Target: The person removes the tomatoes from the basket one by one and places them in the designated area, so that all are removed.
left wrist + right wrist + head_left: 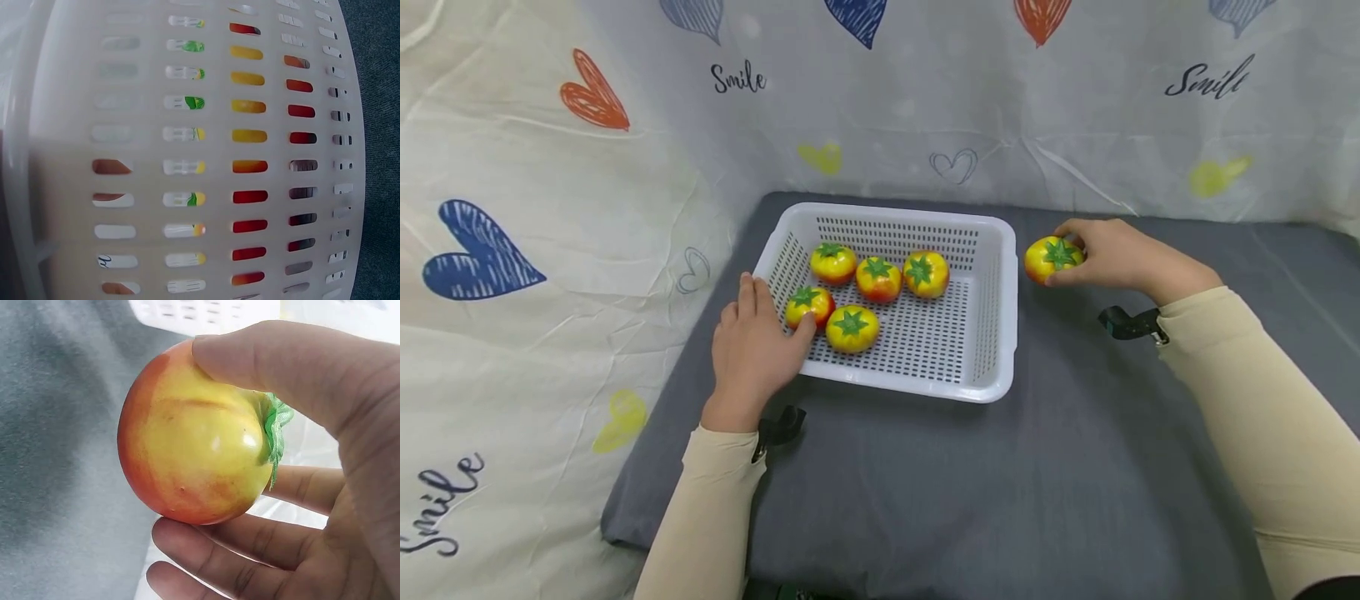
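Note:
A white perforated plastic basket (917, 388) stands on a grey cloth with several yellow-and-red artificial tomatoes (852, 329) inside. Each tomato has a green star-shaped leaf top. My left hand (758, 342) rests at the basket's front left corner, fingers fairly straight along the left rim and thumb reaching over a tomato (805, 305). Close up, the left wrist view shows the slotted basket wall (212, 150), with red and yellow showing through. Right of the basket, my right hand (1112, 254) holds another tomato (194, 437) between thumb and fingers.
The grey cloth (970, 492) covers the work surface. Behind it hangs a pale curtain (880, 108) printed with hearts and the word Smile, and a similar one (550, 350) runs along the left. Dark straps (1131, 323) sit at both wrists.

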`<state>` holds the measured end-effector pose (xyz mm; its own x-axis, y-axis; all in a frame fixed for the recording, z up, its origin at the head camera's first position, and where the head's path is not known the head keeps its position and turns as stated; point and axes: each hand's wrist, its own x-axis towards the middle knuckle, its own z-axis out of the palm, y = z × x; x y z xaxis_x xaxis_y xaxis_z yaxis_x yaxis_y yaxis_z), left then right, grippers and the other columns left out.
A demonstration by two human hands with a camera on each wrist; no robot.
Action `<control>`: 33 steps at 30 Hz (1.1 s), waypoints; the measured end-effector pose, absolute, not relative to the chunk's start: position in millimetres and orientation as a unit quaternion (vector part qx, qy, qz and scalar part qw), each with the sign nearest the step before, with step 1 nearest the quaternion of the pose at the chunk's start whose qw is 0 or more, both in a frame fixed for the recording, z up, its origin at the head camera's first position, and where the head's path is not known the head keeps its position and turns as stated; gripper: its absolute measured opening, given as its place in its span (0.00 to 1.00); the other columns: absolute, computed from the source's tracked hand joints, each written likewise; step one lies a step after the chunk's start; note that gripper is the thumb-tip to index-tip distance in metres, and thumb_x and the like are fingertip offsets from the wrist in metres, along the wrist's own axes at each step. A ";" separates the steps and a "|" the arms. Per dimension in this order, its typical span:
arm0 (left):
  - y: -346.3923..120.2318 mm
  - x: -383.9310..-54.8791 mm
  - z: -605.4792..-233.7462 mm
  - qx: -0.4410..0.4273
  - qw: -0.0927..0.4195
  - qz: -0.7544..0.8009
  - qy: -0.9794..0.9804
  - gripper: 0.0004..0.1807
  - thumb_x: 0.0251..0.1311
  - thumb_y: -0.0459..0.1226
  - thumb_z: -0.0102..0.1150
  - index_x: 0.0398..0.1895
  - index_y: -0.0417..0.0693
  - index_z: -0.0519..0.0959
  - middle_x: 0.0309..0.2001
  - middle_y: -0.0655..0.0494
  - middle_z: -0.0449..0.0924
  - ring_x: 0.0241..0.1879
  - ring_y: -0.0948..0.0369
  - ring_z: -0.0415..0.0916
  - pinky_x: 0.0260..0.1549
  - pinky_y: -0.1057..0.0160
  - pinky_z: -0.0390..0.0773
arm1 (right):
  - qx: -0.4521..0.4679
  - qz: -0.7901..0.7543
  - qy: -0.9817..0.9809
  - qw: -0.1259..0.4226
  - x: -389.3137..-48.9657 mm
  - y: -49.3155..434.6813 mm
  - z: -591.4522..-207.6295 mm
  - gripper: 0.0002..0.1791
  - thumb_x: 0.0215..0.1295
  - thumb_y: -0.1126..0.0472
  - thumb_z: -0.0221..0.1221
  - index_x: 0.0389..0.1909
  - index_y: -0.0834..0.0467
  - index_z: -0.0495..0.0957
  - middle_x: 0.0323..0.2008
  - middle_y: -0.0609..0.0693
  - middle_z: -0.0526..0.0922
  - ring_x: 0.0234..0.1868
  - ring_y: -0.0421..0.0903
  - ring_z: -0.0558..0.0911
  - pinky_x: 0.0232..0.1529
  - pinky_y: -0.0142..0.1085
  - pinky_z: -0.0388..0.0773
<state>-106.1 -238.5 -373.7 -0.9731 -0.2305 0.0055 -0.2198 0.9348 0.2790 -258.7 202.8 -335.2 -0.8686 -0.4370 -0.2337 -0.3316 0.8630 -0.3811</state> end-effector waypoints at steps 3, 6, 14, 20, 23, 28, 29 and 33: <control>-237.4 -106.1 -375.1 0.114 0.018 -0.142 -0.983 0.52 0.71 0.60 0.48 0.84 0.33 0.46 0.85 0.36 0.40 0.73 0.32 0.56 0.70 0.32 0.59 | -0.201 -0.163 0.952 0.162 -260.2 206.0 -341.6 0.44 0.62 0.42 0.71 0.70 0.66 0.69 0.59 0.73 0.78 0.51 0.62 0.79 0.51 0.56 0.76; -237.1 -106.1 -375.4 0.113 0.019 -0.143 -0.983 0.52 0.71 0.60 0.48 0.84 0.33 0.45 0.85 0.35 0.39 0.73 0.32 0.56 0.70 0.32 0.58 | -0.202 -0.164 0.952 0.163 -262.4 206.6 -344.9 0.44 0.62 0.43 0.72 0.70 0.66 0.70 0.58 0.73 0.79 0.51 0.61 0.79 0.51 0.56 0.76; -241.2 -102.9 -372.7 0.114 0.020 -0.139 -0.983 0.52 0.72 0.59 0.48 0.83 0.32 0.45 0.84 0.34 0.40 0.73 0.31 0.55 0.70 0.32 0.58 | -0.211 -0.170 0.947 0.174 -265.6 199.8 -355.1 0.42 0.62 0.46 0.71 0.69 0.67 0.70 0.56 0.69 0.80 0.49 0.60 0.78 0.51 0.55 0.75; -239.9 -104.3 -373.0 0.108 0.021 -0.139 -0.984 0.52 0.72 0.60 0.46 0.83 0.32 0.45 0.84 0.34 0.39 0.73 0.31 0.55 0.70 0.33 0.58 | -0.208 -0.165 0.949 0.171 -267.1 203.5 -360.3 0.41 0.61 0.47 0.72 0.68 0.67 0.71 0.56 0.70 0.80 0.50 0.61 0.78 0.51 0.56 0.75; -239.7 -104.3 -373.6 0.109 0.021 -0.140 -0.984 0.52 0.72 0.60 0.46 0.83 0.32 0.45 0.84 0.34 0.40 0.73 0.32 0.55 0.70 0.33 0.58 | -0.212 -0.162 0.948 0.175 -268.6 204.4 -361.7 0.42 0.61 0.48 0.72 0.69 0.67 0.71 0.57 0.72 0.79 0.51 0.62 0.78 0.52 0.57 0.75; -239.8 -104.6 -374.4 0.111 0.021 -0.138 -0.984 0.52 0.72 0.60 0.46 0.83 0.32 0.46 0.85 0.35 0.40 0.72 0.32 0.56 0.69 0.33 0.59 | -0.219 -0.158 0.946 0.180 -270.9 205.5 -366.1 0.42 0.61 0.49 0.72 0.69 0.68 0.70 0.58 0.72 0.79 0.52 0.63 0.78 0.53 0.58 0.75; -239.8 -104.7 -374.5 0.112 0.020 -0.137 -0.984 0.52 0.72 0.60 0.46 0.83 0.32 0.46 0.85 0.35 0.40 0.73 0.32 0.56 0.69 0.33 0.59 | -0.220 -0.157 0.946 0.180 -271.2 205.8 -367.3 0.41 0.61 0.49 0.72 0.69 0.68 0.70 0.58 0.72 0.79 0.52 0.63 0.78 0.53 0.58 0.74; -239.2 -105.7 -374.1 0.109 0.022 -0.134 -0.985 0.52 0.72 0.61 0.46 0.83 0.32 0.46 0.85 0.35 0.41 0.72 0.33 0.57 0.69 0.34 0.60 | -0.228 -0.150 0.946 0.173 -270.8 206.5 -371.3 0.41 0.60 0.51 0.73 0.68 0.68 0.71 0.55 0.70 0.80 0.50 0.63 0.78 0.52 0.58 0.74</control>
